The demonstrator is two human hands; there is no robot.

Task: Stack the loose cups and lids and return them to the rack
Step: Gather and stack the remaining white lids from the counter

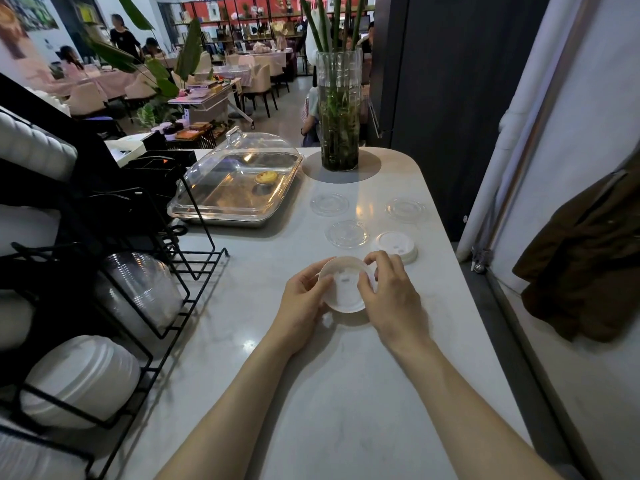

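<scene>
Holding a white sip lid (346, 289) tilted just above the pale counter (311, 393), the left hand (304, 299) pinches its near-left rim while the right hand (388, 292) curls fingers over its right edge. A second white lid (396, 245) lies just beyond the right fingers, so a careless reach could knock it toward the counter's edge. The three clear flat lids (347, 233) farther back are hard to see and might be missed or nested crookedly before reaching the black wire rack (180, 292).

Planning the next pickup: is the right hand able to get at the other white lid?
Probably yes: the white lid lies bare just beyond the right hand, but that hand is holding another lid.
</scene>
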